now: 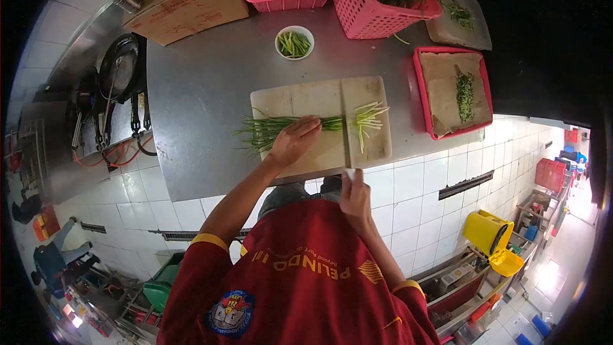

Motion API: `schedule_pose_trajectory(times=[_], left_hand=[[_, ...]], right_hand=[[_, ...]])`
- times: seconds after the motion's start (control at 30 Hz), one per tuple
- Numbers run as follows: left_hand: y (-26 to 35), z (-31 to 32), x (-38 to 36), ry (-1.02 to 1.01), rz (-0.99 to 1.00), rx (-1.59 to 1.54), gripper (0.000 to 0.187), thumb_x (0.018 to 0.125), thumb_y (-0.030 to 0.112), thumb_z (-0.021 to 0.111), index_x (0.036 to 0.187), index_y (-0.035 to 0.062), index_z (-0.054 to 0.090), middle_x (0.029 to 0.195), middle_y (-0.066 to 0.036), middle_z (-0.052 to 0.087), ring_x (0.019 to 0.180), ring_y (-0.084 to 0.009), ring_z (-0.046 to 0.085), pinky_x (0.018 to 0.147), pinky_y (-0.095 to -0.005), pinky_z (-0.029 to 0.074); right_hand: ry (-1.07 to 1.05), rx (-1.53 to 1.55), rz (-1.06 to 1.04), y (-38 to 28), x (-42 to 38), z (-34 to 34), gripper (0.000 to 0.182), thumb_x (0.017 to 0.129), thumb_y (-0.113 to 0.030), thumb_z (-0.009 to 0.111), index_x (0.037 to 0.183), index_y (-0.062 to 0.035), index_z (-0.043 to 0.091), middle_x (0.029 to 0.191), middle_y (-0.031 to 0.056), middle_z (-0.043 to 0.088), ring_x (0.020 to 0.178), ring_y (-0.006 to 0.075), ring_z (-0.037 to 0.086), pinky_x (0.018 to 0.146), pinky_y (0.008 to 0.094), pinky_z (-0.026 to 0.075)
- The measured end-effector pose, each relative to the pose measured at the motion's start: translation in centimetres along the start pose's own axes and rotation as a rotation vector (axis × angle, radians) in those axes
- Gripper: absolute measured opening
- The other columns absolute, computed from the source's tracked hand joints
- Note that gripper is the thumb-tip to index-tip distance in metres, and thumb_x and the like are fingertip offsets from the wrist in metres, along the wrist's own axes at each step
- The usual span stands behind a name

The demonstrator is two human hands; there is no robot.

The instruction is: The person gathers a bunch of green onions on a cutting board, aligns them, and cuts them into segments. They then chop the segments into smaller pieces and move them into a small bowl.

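Observation:
On the cutting board (306, 156) lies a bundle of green onions (265, 129). My left hand (297, 139) rests on the bundle, its fingers pressed together over the stalks. A knife (346, 131) stands across the stalks to the right of that hand, its blade edge-on to the view. My right hand (355, 198) is wrapped round the knife's white handle at the board's near edge. Right of the blade, pale cut stalk ends (368, 120) lie loose on the board.
Beyond the board stands a white bowl of cut green pieces (294, 44). A cardboard box (191, 9), a pink crate of eggs (290, 1) and a pink basket (367, 19) line the far edge. At right is a paper-lined red tray (424, 92) of chopped greens.

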State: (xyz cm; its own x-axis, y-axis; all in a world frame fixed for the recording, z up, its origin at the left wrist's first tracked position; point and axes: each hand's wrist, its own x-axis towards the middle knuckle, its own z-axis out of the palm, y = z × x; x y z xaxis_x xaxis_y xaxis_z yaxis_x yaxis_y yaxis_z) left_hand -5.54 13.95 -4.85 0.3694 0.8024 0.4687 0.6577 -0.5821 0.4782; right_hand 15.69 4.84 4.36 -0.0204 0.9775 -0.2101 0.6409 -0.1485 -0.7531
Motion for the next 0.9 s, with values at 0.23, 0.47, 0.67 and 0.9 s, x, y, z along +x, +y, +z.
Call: schedule_pose_trajectory(times=[0.23, 0.47, 0.67, 0.9], left_hand=[[0.4, -0.2, 0.3, -0.022, -0.045, 0.005, 0.024, 0.084, 0.007, 0.070, 0.107, 0.0022, 0.069, 0.118, -0.008, 0.068, 0.113, -0.0258, 0.065, 0.096, -0.0365, 0.055], [0.6, -0.5, 0.5, -0.035, -0.044, 0.010, 0.023, 0.083, 0.004, 0.070, 0.106, 0.0022, 0.069, 0.115, -0.008, 0.067, 0.111, -0.0244, 0.065, 0.093, -0.0354, 0.056], [0.6, -0.5, 0.6, -0.027, -0.036, 0.000, 0.024, 0.081, 0.002, 0.071, 0.105, 0.0017, 0.069, 0.113, -0.008, 0.067, 0.111, -0.0246, 0.065, 0.092, -0.0357, 0.057], [0.7, -0.6, 0.7, -0.030, -0.043, -0.037, 0.026, 0.080, 0.002, 0.071, 0.107, 0.0020, 0.069, 0.117, -0.008, 0.068, 0.115, -0.0265, 0.064, 0.096, -0.0366, 0.055]], right_hand=[[-0.119, -0.135, 0.077, -0.9, -0.3, 1.2, 0.028, 0.101, -0.021, 0.049, 0.109, 0.0043, 0.042, 0.074, 0.0366, 0.060, 0.073, 0.0570, 0.059, 0.059, 0.0616, 0.046], [-0.149, -0.185, 0.130, -1.6, -0.3, 1.0, 0.032, 0.101, -0.023, 0.046, 0.114, 0.0062, 0.041, 0.076, 0.0383, 0.061, 0.075, 0.0567, 0.061, 0.062, 0.0627, 0.048], [-0.162, -0.190, 0.146, -2.1, -0.2, 0.7, 0.033, 0.101, -0.023, 0.045, 0.115, 0.0066, 0.040, 0.076, 0.0382, 0.061, 0.075, 0.0568, 0.061, 0.064, 0.0625, 0.049], [-0.152, -0.211, 0.134, -2.5, -0.3, 0.5, 0.031, 0.101, -0.024, 0.045, 0.111, 0.0063, 0.042, 0.076, 0.0371, 0.062, 0.074, 0.0555, 0.062, 0.064, 0.0614, 0.050]])
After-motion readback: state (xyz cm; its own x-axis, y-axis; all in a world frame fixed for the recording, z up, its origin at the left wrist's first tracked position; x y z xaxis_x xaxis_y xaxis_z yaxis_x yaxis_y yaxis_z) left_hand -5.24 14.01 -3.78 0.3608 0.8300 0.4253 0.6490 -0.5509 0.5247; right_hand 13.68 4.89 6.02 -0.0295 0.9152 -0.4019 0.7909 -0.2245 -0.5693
